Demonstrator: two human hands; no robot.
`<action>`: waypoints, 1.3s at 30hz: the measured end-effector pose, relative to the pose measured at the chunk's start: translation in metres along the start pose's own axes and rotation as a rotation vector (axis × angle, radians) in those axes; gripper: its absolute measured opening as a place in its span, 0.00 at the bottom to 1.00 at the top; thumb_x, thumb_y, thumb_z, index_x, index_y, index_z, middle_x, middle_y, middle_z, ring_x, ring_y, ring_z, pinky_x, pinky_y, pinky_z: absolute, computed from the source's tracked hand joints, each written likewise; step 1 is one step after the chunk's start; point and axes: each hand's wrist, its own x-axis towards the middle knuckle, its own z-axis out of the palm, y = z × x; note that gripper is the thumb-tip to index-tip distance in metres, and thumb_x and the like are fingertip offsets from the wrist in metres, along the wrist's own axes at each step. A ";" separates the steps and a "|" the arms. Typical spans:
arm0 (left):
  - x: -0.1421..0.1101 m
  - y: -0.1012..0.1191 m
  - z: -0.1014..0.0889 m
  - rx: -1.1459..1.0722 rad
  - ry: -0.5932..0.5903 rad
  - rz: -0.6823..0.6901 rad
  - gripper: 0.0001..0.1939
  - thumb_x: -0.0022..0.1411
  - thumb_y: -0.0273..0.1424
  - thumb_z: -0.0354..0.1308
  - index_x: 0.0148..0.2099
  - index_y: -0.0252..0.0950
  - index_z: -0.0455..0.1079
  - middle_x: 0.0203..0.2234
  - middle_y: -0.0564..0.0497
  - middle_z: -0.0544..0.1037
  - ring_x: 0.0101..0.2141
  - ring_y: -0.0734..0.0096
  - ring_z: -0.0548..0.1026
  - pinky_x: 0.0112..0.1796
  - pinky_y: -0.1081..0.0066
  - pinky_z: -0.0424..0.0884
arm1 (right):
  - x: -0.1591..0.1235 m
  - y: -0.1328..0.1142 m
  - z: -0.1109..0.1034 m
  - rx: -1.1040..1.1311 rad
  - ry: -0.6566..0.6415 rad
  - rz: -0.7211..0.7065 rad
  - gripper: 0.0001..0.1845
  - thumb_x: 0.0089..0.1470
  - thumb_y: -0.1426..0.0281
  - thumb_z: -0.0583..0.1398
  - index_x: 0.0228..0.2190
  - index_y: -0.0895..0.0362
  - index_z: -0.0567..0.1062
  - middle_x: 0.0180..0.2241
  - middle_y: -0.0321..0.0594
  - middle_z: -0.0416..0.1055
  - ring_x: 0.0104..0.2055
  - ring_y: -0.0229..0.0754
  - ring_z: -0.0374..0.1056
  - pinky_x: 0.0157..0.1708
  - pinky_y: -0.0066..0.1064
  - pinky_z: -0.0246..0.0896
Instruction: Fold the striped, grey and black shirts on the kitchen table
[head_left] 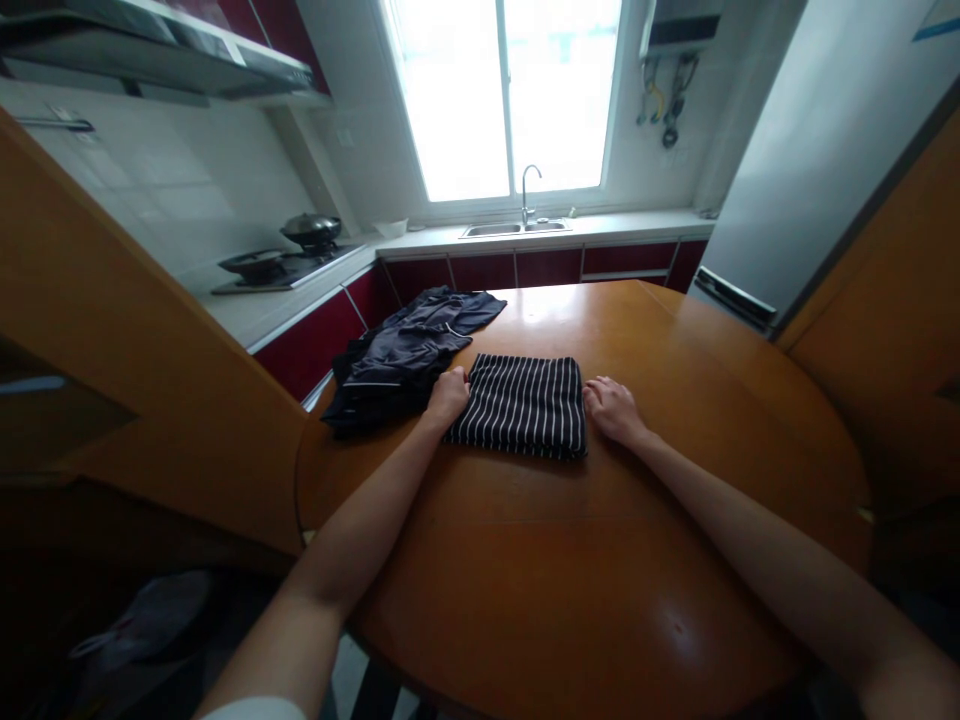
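A black-and-white striped cloth (525, 405), folded into a flat rectangle, lies on the wooden table (555, 570). At its left edge, my left hand (450, 395) has its fingers closed on the fabric. My right hand (611, 408) rests palm down by the right edge, fingers stretched and fingertips at the cloth's side. Whether those fingertips press on the fabric is hard to see. Just left of the striped cloth is a loose pile of dark garments (401, 355) with thin white piping, reaching close to my left hand.
Beyond the table runs a counter with a sink (491, 230) and faucet (527, 190). A lidded pan (311, 230) and a wok (255, 263) sit on the stove at left. A refrigerator (780, 160) stands at right, with wooden panels flanking the table.
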 end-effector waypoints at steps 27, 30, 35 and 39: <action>0.001 0.002 0.020 0.053 -0.329 0.373 0.31 0.75 0.46 0.38 0.74 0.43 0.50 0.73 0.49 0.45 0.72 0.52 0.42 0.66 0.47 0.43 | -0.057 -0.071 -0.011 0.008 -0.138 -0.654 0.43 0.44 0.84 0.55 0.62 0.54 0.69 0.67 0.45 0.60 0.72 0.50 0.48 0.70 0.54 0.40; 0.002 0.001 0.022 0.052 -0.321 0.378 0.31 0.75 0.47 0.38 0.74 0.43 0.50 0.73 0.49 0.45 0.71 0.50 0.42 0.66 0.46 0.44 | -0.059 -0.071 -0.013 -0.036 -0.183 -0.643 0.47 0.41 0.85 0.54 0.64 0.55 0.66 0.69 0.46 0.55 0.73 0.50 0.42 0.70 0.53 0.36; 0.003 -0.001 0.025 0.044 -0.312 0.368 0.32 0.74 0.49 0.38 0.74 0.44 0.50 0.73 0.50 0.45 0.71 0.45 0.41 0.66 0.45 0.44 | -0.066 -0.071 -0.023 -0.031 -0.285 -0.683 0.40 0.49 0.81 0.57 0.65 0.57 0.65 0.71 0.49 0.50 0.74 0.52 0.36 0.70 0.57 0.28; 0.005 -0.001 0.027 0.057 -0.296 0.361 0.32 0.74 0.51 0.37 0.74 0.46 0.51 0.73 0.51 0.45 0.71 0.44 0.41 0.66 0.45 0.44 | -0.056 -0.070 -0.030 0.199 -0.270 -0.619 0.25 0.66 0.65 0.52 0.62 0.51 0.69 0.68 0.44 0.58 0.73 0.49 0.44 0.70 0.57 0.34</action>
